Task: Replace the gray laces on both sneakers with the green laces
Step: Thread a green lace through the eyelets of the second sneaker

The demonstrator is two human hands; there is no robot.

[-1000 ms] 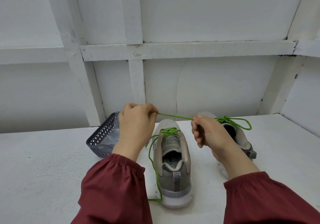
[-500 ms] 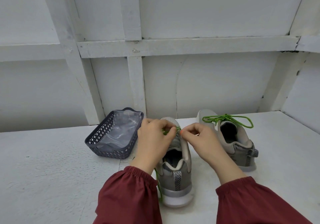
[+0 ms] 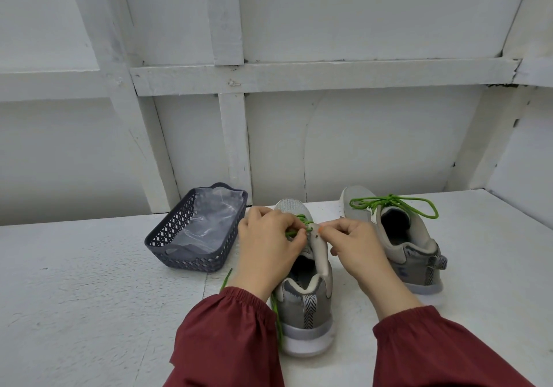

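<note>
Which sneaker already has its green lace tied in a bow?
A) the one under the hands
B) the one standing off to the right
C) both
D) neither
B: the right sneaker carries a tied green bow, while the left hand and right hand pinch at the near sneaker and its loose lace.

Both hands up at throat of centre sneaker [image 3: 309, 308], heel toward camera, lower middle of frame. Left hand [image 3: 269, 250]: fingers curled, pinching green lace [image 3: 297, 227] over eyelets. Right hand [image 3: 356, 249]: fingertips pressed together at right eyelet flap, pinching lace end. Loose tail [image 3: 276, 317] trails down sneaker's left side onto white table [image 3: 74, 297]. Right sneaker [image 3: 411, 255] just beside, tied green bow [image 3: 392, 204] on top. Left of centre: dark lattice basket [image 3: 167, 247], clear plastic bag [image 3: 209, 225] inside. Maroon sleeves [image 3: 227, 335] along bottom edge.
</note>
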